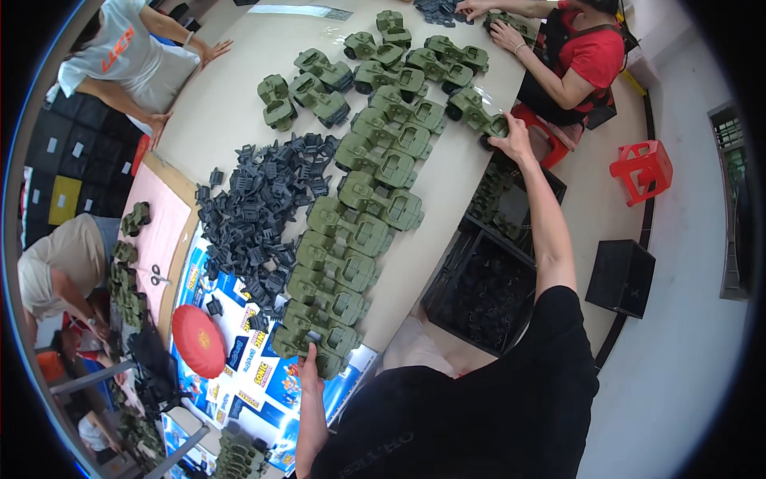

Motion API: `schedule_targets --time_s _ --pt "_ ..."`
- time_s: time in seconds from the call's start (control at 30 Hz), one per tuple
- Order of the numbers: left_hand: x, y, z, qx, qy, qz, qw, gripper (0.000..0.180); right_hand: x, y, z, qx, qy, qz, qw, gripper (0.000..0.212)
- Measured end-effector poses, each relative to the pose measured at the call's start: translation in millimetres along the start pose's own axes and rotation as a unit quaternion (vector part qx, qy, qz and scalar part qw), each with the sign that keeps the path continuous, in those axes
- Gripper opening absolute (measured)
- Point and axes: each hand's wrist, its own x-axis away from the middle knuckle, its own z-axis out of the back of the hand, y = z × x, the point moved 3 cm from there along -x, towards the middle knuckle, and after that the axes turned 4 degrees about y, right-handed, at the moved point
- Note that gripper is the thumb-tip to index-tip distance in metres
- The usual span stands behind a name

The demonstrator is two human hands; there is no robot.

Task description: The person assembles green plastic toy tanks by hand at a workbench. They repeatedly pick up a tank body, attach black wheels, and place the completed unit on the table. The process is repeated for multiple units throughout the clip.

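An assembly workshop is shown: on a long worktable (pixel 231 92), matching green toy vehicles (pixel 369 231) are lined up in rows, dark plastic parts (pixel 259 195) are heaped, and co-workers (pixel 589 60) are stationed along its edges.

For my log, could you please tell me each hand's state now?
Left hand: touching a green toy vehicle; grip unclear.
Right hand: touching another green vehicle; grip unclear.

Table (pixel 448 180): toy vehicles (pixel 399 209) rowed near to far; parts heap (pixel 259 199) left of them; plate (pixel 199 342) near left. Right of table: crates (pixel 501 249); farther right, stool (pixel 656 166).
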Motion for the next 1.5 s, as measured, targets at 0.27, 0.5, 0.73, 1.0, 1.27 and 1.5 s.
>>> schedule_targets --time_s 0.27,0.5,0.73,1.0,1.27,1.5 --pt "-3 4 -22 -0.025 -0.014 0.038 0.999 0.052 6 -2 43 -0.022 0.064 0.047 0.997 0.078" --pt "-14 -7 -37 -0.019 -0.031 -0.009 0.999 0.049 -22 3 40 0.021 0.103 0.038 0.994 0.081" --pt "-16 -8 -31 -0.024 -0.046 -0.013 0.999 0.051 -60 -6 53 0.018 0.16 0.004 0.987 0.078" --pt "-22 -22 -8 -0.03 0.014 -0.014 0.999 0.041 -222 -10 27 0.107 0.189 0.042 0.975 0.083" --pt "-20 -6 -21 -0.146 -0.001 0.104 0.984 0.058 -302 29 -32 0.138 0.103 0.005 0.985 0.084" --pt "-24 -12 -21 -0.148 0.005 0.117 0.982 0.056 -300 34 -62 0.182 -0.086 -0.02 0.979 0.079"
